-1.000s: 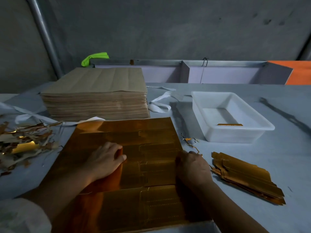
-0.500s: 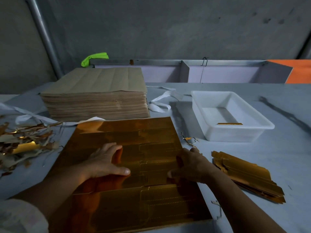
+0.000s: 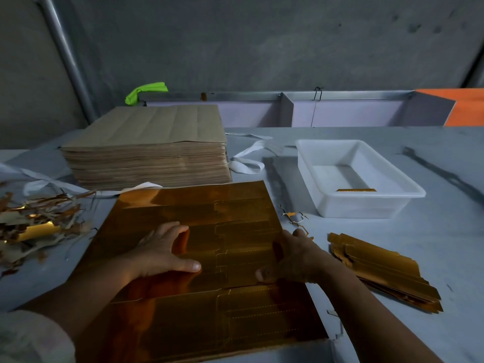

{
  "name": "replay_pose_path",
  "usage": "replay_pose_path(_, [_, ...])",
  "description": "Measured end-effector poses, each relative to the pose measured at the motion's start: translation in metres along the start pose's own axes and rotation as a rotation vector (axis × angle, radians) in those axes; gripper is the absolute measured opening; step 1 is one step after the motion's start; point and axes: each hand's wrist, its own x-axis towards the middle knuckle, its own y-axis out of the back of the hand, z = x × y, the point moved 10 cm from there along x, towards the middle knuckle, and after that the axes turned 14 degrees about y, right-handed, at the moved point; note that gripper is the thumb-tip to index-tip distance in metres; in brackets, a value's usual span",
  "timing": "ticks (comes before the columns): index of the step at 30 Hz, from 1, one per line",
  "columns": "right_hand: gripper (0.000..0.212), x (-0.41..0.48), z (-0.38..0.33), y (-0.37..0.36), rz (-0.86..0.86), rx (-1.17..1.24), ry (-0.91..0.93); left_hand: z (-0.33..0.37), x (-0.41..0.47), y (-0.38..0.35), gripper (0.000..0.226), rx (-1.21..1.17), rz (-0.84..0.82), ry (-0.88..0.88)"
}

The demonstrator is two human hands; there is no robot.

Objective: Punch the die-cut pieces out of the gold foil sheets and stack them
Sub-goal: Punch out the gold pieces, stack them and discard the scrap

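A large gold foil sheet point(image 3: 199, 213) with die-cut outlines lies flat on the table in front of me. My left hand point(image 3: 162, 250) rests on the sheet's middle, fingers spread and thumb stretched to the right. My right hand point(image 3: 293, 255) grips the sheet's right edge, fingers over the rim and thumb pressing on top. To the right lies a loose pile of punched gold pieces point(image 3: 379, 268). One narrow gold strip point(image 3: 356, 190) lies inside the white plastic tub point(image 3: 327, 205).
A thick stack of brown-backed sheets point(image 3: 146, 150) stands behind the foil sheet. A heap of gold and brown offcuts point(image 3: 34, 226) covers the left side. White straps point(image 3: 248, 158) and small foil scraps point(image 3: 294, 217) lie near the tub. A low metal wall point(image 3: 340, 111) borders the table's back.
My left hand went from curled to spread flat with the thumb extended. My right hand opened from a fist and took the sheet's right edge, thumb on top.
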Motion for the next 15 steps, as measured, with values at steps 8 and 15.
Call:
replay_pose_path(8, [0.122,-0.0020,-0.0025,-0.0077,-0.152,-0.196,-0.016,-0.0011,0.0020,-0.0006,0.122,-0.005,0.005,-0.002])
replay_pose_path(15, [0.122,-0.0020,-0.0036,-0.0090,-0.143,-0.228,-0.025,-0.0039,0.0059,-0.0023,0.123,-0.010,0.010,-0.010])
